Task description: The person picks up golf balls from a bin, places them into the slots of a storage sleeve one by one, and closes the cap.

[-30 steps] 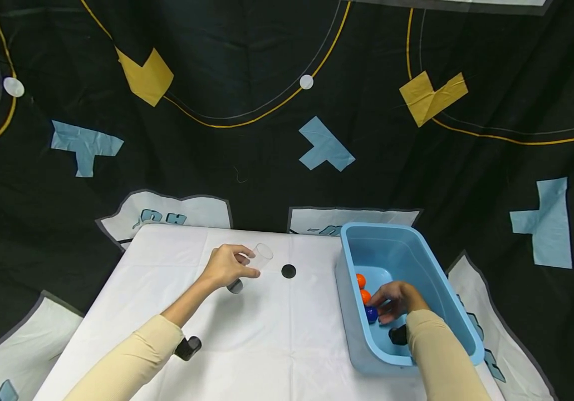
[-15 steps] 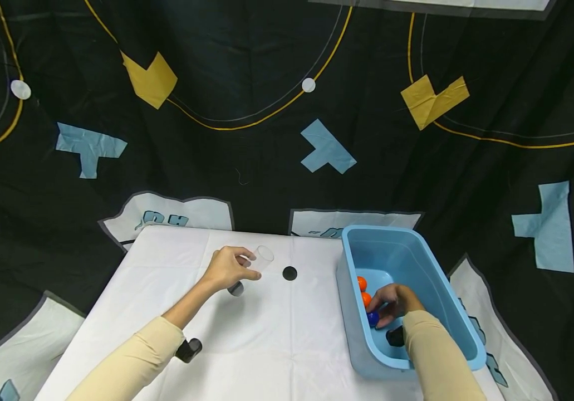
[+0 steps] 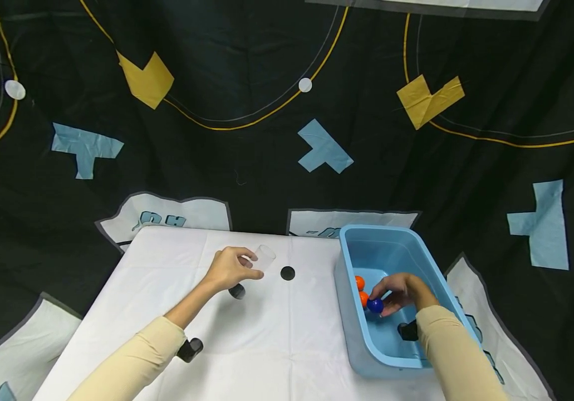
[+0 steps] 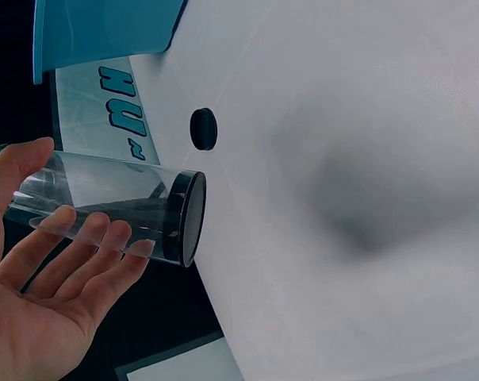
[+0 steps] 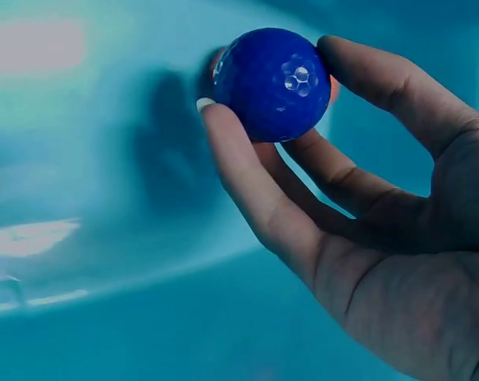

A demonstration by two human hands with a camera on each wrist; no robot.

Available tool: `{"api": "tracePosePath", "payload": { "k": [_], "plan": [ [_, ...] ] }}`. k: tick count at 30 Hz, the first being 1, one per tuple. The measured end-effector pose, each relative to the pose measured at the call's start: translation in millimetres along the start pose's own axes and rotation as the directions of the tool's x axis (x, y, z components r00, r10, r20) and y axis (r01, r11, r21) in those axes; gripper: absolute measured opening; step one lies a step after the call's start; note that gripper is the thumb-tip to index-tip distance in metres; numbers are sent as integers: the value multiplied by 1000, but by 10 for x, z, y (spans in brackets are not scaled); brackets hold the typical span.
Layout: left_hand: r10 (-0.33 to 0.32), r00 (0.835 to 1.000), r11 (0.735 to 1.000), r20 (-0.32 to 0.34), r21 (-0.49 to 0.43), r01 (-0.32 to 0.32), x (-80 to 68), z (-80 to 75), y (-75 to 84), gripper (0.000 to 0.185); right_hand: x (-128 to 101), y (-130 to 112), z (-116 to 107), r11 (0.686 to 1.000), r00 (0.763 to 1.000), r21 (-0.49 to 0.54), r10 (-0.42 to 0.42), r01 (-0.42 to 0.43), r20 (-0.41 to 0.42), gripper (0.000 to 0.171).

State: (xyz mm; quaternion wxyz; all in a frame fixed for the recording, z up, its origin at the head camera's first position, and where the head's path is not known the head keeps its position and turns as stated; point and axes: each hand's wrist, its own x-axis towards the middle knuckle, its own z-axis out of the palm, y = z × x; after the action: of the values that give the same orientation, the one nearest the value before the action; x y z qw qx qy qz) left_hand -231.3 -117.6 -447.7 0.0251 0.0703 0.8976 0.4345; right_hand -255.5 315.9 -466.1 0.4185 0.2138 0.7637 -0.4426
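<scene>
1. Right hand (image 3: 401,292): inside the light-blue bin (image 3: 437,278), fingers (image 5: 247,190) pinching a dark blue dimpled ball (image 3: 375,305) between thumb and fingertips, above the bin floor.
2. Blue ball: in the right wrist view (image 5: 273,83) it sits at the fingertips, clear of the palm; the bin wall lies behind it.
3. Two orange balls (image 3: 359,283) (image 3: 364,299): on the bin floor against its left wall, at 10 o'clock from the blue ball, the nearer one just beside it.
4. Left hand (image 3: 229,268): over the white tabletop (image 3: 266,334), fingers (image 4: 89,238) curled round a clear plastic tube (image 3: 259,262) held tilted, its open end toward 2 o'clock.
5. Clear tube: in the left wrist view (image 4: 105,206) its black-rimmed end faces the tabletop; whether it touches the cloth cannot be told.
6. Black disc (image 3: 288,273): flat on the tabletop, at 3 o'clock from the left hand, between tube and bin, apart from both.
7. Bin: stands at the tabletop's right edge, at 3 o'clock from the disc.
8. Backdrop (image 3: 246,145): black cloth with yellow lines and blue and yellow patches, at 12 o'clock beyond the tabletop.
</scene>
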Motion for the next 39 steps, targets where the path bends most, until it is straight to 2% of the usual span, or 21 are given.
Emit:
{"api": "tracePosePath", "payload": {
  "k": [4,8,12,17,22,27,31,34,39],
  "plan": [
    [-1,1000,1000,-9,1,1,9,21,10,41,-138,-198,-53,998,997,-8,-68,68,-20,49],
    [-2,1000,1000,-14,-8,2,9,41,15,43,-292,-413,-72,986,987,-55,-161,160,-19,50],
    [4,1000,1000,-9,-10,-4,12,63,28,43,-492,-606,-77,956,961,-103,-277,274,-18,45],
    [9,1000,1000,-15,9,-9,26,76,55,42,-716,-849,-3,903,910,-137,-413,407,-19,39],
    [29,1000,999,-13,22,-29,46,106,109,40,-811,-1061,267,854,858,-150,-511,499,-55,40],
    [43,999,999,-2,30,-43,60,151,167,39,-814,-1232,669,840,834,-92,-543,535,-99,37],
    [60,998,997,0,40,-60,78,180,209,40,-782,-1346,954,816,806,-81,-579,573,-122,33],
    [64,998,997,6,42,-64,83,195,242,40,-756,-1407,1109,796,784,-98,-606,598,-139,33],
    [57,998,998,22,39,-58,80,214,286,39,-701,-1460,1284,787,770,-103,-617,608,-163,33]
  ]
}}
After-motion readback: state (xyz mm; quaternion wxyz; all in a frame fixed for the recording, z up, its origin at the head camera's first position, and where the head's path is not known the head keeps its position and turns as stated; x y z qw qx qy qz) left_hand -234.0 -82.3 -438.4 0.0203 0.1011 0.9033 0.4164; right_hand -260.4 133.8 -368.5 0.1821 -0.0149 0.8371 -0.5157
